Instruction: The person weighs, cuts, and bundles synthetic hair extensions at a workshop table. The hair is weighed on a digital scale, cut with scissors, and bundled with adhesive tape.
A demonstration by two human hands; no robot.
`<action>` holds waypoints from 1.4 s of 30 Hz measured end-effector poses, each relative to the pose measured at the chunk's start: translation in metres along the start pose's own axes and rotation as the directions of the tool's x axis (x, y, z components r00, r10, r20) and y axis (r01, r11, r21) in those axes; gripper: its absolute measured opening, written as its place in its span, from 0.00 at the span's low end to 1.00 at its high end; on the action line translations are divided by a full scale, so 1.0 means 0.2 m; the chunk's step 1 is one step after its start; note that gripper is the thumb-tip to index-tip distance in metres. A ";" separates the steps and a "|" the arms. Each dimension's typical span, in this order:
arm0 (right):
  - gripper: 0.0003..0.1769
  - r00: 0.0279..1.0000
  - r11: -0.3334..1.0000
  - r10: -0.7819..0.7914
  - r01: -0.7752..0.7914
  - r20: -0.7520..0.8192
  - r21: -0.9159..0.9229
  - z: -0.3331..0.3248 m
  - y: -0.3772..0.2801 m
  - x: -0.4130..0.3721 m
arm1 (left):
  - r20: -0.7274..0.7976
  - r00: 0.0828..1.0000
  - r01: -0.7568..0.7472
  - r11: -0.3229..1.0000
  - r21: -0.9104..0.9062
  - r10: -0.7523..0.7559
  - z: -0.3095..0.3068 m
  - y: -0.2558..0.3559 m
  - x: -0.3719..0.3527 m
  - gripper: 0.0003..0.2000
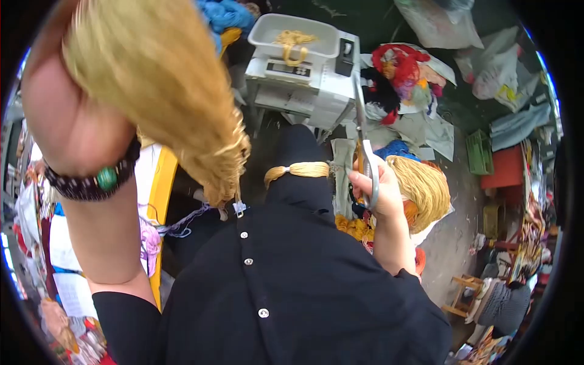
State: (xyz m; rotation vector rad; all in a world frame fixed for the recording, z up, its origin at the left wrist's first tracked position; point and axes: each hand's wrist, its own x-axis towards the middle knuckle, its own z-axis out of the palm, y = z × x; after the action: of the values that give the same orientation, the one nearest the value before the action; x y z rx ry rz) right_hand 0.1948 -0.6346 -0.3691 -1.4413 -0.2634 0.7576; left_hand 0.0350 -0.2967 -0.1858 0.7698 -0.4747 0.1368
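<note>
My left hand is raised at the upper left, closed on a large golden yarn skein; its fingers are mostly hidden by the skein. The skein hangs down toward my chest and is blurred in its upper part. In my right hand is a pair of scissors, gripped by the handles with the blades pointing up and away. A small bundle of pale golden yarn, tied near one end, lies across my dark-clothed thigh. Just right of my right hand is another golden yarn skein.
Ahead stands a digital scale with a white tray holding some golden yarn. Red and dark yarn lies beside it. A yellow-edged table is at my left. Plastic bags, a green crate and a wooden stool are on the right.
</note>
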 end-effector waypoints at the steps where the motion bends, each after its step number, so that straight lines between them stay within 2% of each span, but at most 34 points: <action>1: 0.15 1.000 1.000 -0.016 0.016 -0.017 0.008 -0.03 0.04 -0.01 | -0.001 1.000 -0.001 1.000 0.001 0.001 0.03 0.00 0.03 0.31; 3: 0.12 0.978 0.992 -0.088 0.104 -0.191 0.077 -0.08 0.10 -0.01 | -0.012 1.000 -0.001 1.000 0.004 0.001 0.06 0.02 0.08 0.29; 4: 0.12 0.974 0.990 -0.096 0.116 -0.206 0.084 -0.10 0.11 0.00 | -0.019 1.000 0.000 1.000 0.003 0.000 0.07 0.03 0.11 0.28; 6: 0.12 0.934 0.981 -0.087 0.140 -0.347 0.131 -0.13 0.15 -0.01 | -0.032 0.999 0.001 1.000 0.003 -0.001 0.09 0.05 0.15 0.26; 11: 0.12 0.883 0.949 -0.130 0.242 -0.450 0.203 -0.21 0.22 -0.02 | -0.096 0.995 -0.009 1.000 0.000 0.009 0.13 0.03 0.21 0.22; 12: 0.13 0.867 0.945 -0.151 0.268 -0.474 0.190 -0.23 0.23 -0.02 | 0.009 0.997 0.075 0.944 -0.322 -0.076 0.08 -0.07 0.16 0.24; 13: 0.13 0.850 0.940 -0.170 0.292 -0.499 0.176 -0.24 0.23 -0.02 | -0.218 0.973 -0.097 0.992 -0.082 0.077 0.02 -0.16 0.04 0.25; 14: 0.13 0.843 0.939 -0.167 0.294 -0.512 0.179 -0.26 0.24 -0.02 | -0.310 0.948 -0.078 0.997 0.007 0.076 -0.03 -0.25 -0.07 0.26; 15: 0.14 0.839 0.947 -0.189 0.293 -0.510 0.132 -0.27 0.25 -0.03 | -0.370 0.926 -0.145 0.975 -0.166 0.075 -0.11 -0.33 -0.17 0.27; 16: 0.14 0.837 0.953 -0.209 0.290 -0.507 0.085 -0.28 0.26 -0.02 | -0.478 0.876 -0.203 0.952 -0.227 0.073 -0.20 -0.41 -0.30 0.26; 17: 0.15 0.849 0.956 -0.224 0.287 -0.478 0.061 -0.30 0.28 -0.02 | -0.557 0.830 -0.151 0.972 -0.181 0.025 -0.40 -0.42 -0.51 0.25; 18: 0.15 0.874 0.963 -0.210 0.261 -0.437 0.060 -0.31 0.30 -0.02 | -0.561 0.828 -0.189 0.950 -0.249 0.017 -0.44 -0.51 -0.59 0.24; 19: 0.15 0.900 0.971 -0.190 0.231 -0.392 0.058 -0.31 0.32 -0.02 | -0.796 0.605 -0.144 0.985 -0.100 0.007 -0.53 -0.56 -0.70 0.24; 20: 0.15 0.930 0.985 -0.134 0.163 -0.341 0.058 -0.31 0.33 -0.03 | -0.794 0.607 -0.197 0.959 -0.205 -0.044 -0.62 -0.60 -0.85 0.23; 21: 0.15 0.955 0.994 -0.081 0.100 -0.284 0.053 -0.31 0.34 -0.02 | -0.723 0.680 -0.212 0.910 -0.355 -0.124 -0.70 -0.64 -0.98 0.23; 23: 0.15 0.985 0.996 0.087 -0.088 -0.150 0.005 -0.30 0.35 -0.01 | -0.676 0.728 -0.276 0.853 -0.442 -0.115 -0.76 -0.70 -1.14 0.23; 24: 0.15 0.986 0.988 0.148 -0.150 -0.077 -0.021 -0.30 0.38 0.01 | -0.750 0.654 -0.361 0.830 -0.425 -0.099 -0.73 -0.71 -1.16 0.23; 25: 0.17 0.983 0.983 0.176 -0.177 0.046 0.038 -0.34 0.45 0.05 | -0.745 0.663 -0.375 0.828 -0.416 -0.073 -0.73 -0.72 -1.19 0.23; 26: 0.18 0.969 0.974 0.227 -0.228 0.096 0.007 -0.37 0.51 0.08 | -0.736 0.675 -0.385 0.826 -0.411 -0.051 -0.73 -0.72 -1.20 0.24; 27: 0.20 0.958 0.960 0.278 -0.278 0.074 -0.012 -0.36 0.49 0.07 | -0.748 0.663 -0.395 0.835 -0.384 -0.030 -0.73 -0.73 -1.22 0.23; 29: 0.21 0.904 0.904 0.427 -0.427 0.025 -0.011 -0.38 0.45 0.05 | -0.698 0.715 -0.352 0.843 -0.407 -0.039 -0.70 -0.71 -1.24 0.23; 30: 0.23 0.903 0.903 0.428 -0.429 0.036 0.002 -0.39 0.46 0.04 | -0.715 0.697 -0.327 0.869 -0.371 -0.043 -0.70 -0.71 -1.27 0.23; 32: 0.26 0.836 0.836 0.548 -0.548 -0.002 -0.036 -0.42 0.48 0.02 | -0.591 0.801 -0.230 0.862 -0.453 -0.097 -0.69 -0.70 -1.30 0.24; 33: 0.29 0.809 0.808 0.587 -0.584 0.032 -0.078 -0.43 0.47 0.01 | -0.554 0.823 -0.196 0.854 -0.482 -0.123 -0.68 -0.70 -1.32 0.23; 34: 0.29 0.794 0.796 0.605 -0.602 0.053 -0.069 -0.43 0.48 -0.01 | -0.444 0.882 -0.131 0.824 -0.551 -0.156 -0.68 -0.70 -1.32 0.23; 36: 0.29 0.777 0.787 0.614 -0.615 0.137 -0.043 -0.43 0.52 -0.02 | -0.363 0.915 -0.030 0.869 -0.495 -0.176 -0.69 -0.70 -1.32 0.23; 42: 0.28 0.810 0.823 0.560 -0.568 0.174 -0.007 -0.34 0.57 0.02 | -0.484 0.863 -0.146 0.844 -0.515 -0.146 -0.70 -0.68 -1.25 0.23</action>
State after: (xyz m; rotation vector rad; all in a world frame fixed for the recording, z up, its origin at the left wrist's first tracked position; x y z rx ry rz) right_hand 0.2039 -0.6919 -0.4879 -1.4227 0.0693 1.3704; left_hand -0.0964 -0.2838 -0.4747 0.1523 0.0097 0.1889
